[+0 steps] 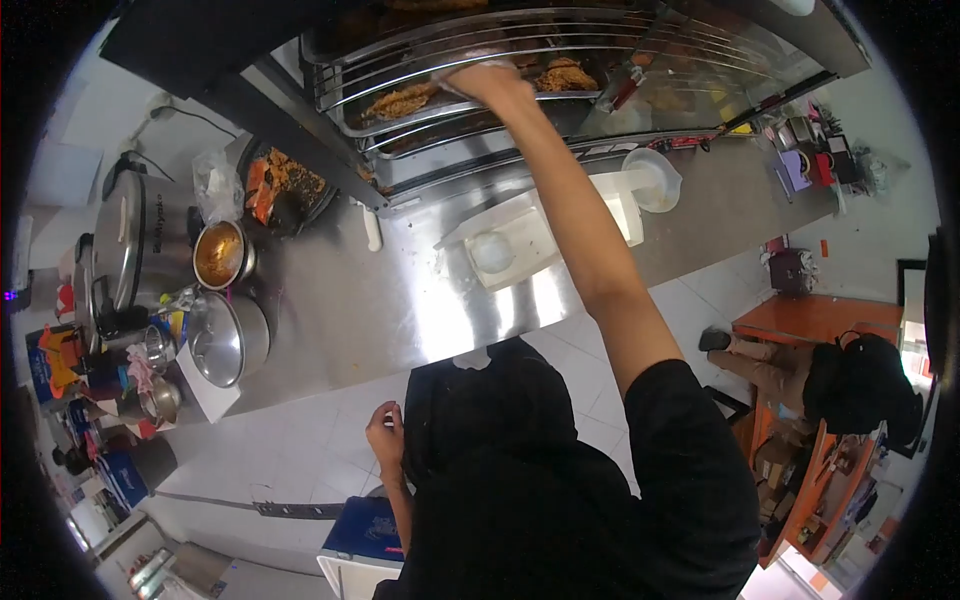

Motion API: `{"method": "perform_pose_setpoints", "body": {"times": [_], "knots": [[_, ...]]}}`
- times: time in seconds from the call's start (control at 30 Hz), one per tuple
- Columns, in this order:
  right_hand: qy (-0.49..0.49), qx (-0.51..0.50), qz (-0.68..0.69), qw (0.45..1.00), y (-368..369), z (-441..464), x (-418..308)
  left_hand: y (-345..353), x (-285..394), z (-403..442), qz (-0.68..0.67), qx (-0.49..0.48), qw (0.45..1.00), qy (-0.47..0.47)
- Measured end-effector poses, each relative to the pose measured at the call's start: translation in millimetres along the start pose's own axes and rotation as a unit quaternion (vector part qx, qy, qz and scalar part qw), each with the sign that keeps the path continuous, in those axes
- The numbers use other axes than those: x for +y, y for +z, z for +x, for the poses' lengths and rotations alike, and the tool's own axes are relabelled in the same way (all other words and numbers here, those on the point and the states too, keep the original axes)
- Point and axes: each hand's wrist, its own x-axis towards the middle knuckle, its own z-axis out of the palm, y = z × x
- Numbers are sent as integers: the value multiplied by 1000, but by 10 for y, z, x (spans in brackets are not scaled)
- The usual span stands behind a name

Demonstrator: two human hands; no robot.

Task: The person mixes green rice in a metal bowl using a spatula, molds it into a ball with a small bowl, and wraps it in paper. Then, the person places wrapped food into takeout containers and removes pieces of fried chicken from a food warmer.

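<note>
My right hand reaches into a glass-sided display cabinet, over a metal tray under a wire rack. Something thin and clear, like plastic, shows around its fingers, and the fingertips are hidden. Fried pieces of food lie on the tray to its left, with another fried piece to its right. Below my forearm, an open white box with a round white item in it sits on the steel counter. My left hand hangs beside my body, fingers curled, with nothing visible in them.
At the counter's left are a rice cooker, a bowl of orange-brown sauce, a metal pot and a tray of orange-brown food. A white-handled utensil and a clear plastic tub lie nearer the cabinet. Another person is at the right.
</note>
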Motion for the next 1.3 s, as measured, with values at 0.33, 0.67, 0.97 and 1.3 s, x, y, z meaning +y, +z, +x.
{"method": "perform_pose_setpoints", "body": {"times": [0.33, 0.67, 0.97, 1.3], "knots": [[79, 72, -47, 993, -444, -597, 2, 102, -79, -284, -48, 83, 992, -79], [-23, -28, 2, 999, -406, -425, -174, 71, 120, -172, 2, 63, 998, -28], [72, 7, 70, 995, -384, -356, 89, 114, -11, -32, -43, 68, 996, -45], [74, -24, 258, 963, -186, -312, 112, -18, 14, 403, -12, 60, 998, 10]]}}
